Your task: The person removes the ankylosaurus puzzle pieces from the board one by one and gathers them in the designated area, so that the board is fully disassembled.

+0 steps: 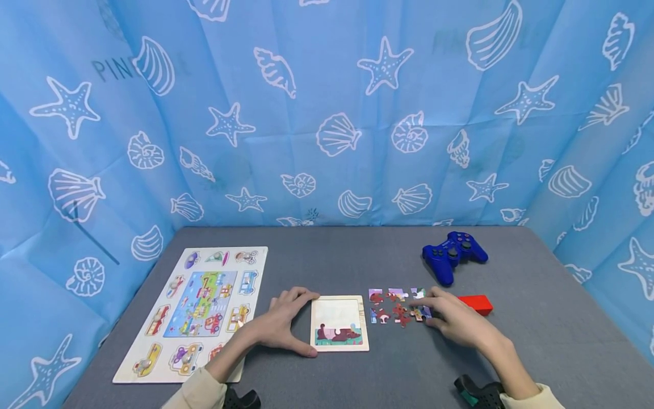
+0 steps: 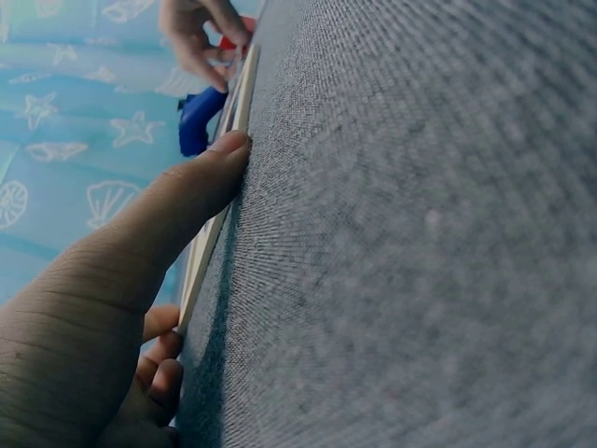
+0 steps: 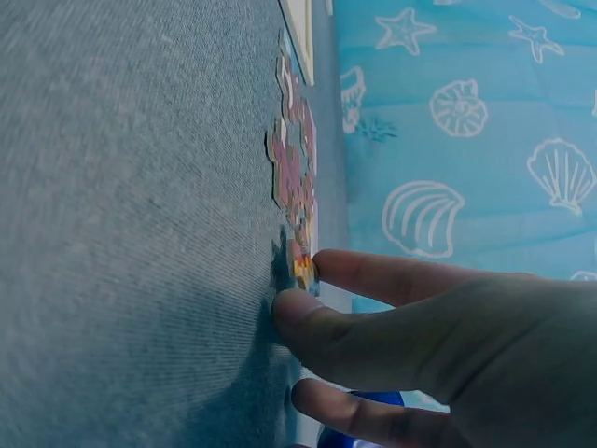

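Observation:
A small square wooden puzzle tray (image 1: 365,324) lies in front of me, its bottom row filled with brown, pink and green picture pieces (image 1: 338,335). My left hand (image 1: 281,321) holds it from the left, thumb at the near corner and fingertips at the far corner. Several loose jigsaw pieces (image 1: 401,315) lie flat to the right of the tray. Over their right end, my right hand (image 1: 455,318) has thumb and index finger around a yellow and blue puzzle piece (image 3: 304,272), partly hidden by the fingers.
A large wooden peg puzzle board (image 1: 174,358) with vehicle pictures lies on the left. A blue game controller (image 1: 452,255) sits behind my right hand, and a red block (image 1: 476,304) lies beside that hand. A blue seashell curtain (image 1: 327,113) borders the grey table (image 1: 306,255).

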Motion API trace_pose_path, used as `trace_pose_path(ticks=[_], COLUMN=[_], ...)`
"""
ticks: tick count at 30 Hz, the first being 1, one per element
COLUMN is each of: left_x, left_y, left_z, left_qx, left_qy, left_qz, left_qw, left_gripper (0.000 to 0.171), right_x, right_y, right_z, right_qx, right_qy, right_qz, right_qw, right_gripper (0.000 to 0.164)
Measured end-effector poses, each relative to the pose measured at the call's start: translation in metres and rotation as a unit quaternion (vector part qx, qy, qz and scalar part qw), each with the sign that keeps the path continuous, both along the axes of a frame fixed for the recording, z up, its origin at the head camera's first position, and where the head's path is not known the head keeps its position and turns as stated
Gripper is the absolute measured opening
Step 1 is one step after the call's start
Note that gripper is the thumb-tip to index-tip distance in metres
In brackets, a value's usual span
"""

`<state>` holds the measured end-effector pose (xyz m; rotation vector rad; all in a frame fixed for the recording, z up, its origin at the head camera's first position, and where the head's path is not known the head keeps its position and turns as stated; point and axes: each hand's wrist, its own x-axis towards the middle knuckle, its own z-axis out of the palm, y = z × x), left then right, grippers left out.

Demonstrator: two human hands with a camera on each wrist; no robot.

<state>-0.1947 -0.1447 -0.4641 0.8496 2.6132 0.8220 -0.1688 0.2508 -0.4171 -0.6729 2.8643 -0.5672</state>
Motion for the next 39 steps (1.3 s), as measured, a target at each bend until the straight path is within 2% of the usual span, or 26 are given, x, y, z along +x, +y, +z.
trace_pose_path(ticks=[7, 13, 22, 39], left_x=[0.0001, 0.0001, 0.0002, 0.0002], left_y=[-0.0001, -0.0002, 0.0002, -0.0001], left_z=[0.0003, 0.0002, 0.001, 0.0021], left_qx=[-0.002, -0.002, -0.002, 0.0], left_qy=[0.0, 0.002, 0.0, 0.002], left_qz=[0.0, 0.001, 0.001, 0.0], left_qw=[1.0, 1.0, 1.0, 1.0], left_gripper=[0.104, 0.104, 0.104, 0.104], right_x=[-0.0026, -0.0019, -0.0023, -0.0016], right_y=[0.0033, 0.0008, -0.0011, -0.0024], right_z=[-0.0012, 0.001, 0.0015, 0.0005], right_qx=[0.007, 0.015, 0.023, 0.025], right_qy=[-0.009, -0.017, -0.028, -0.012], right_qz=[0.001, -0.021, -0.023, -0.02], right_qw=[1.0, 1.0, 0.999, 0.999], right_gripper=[0.038, 0.045, 0.035, 0.035])
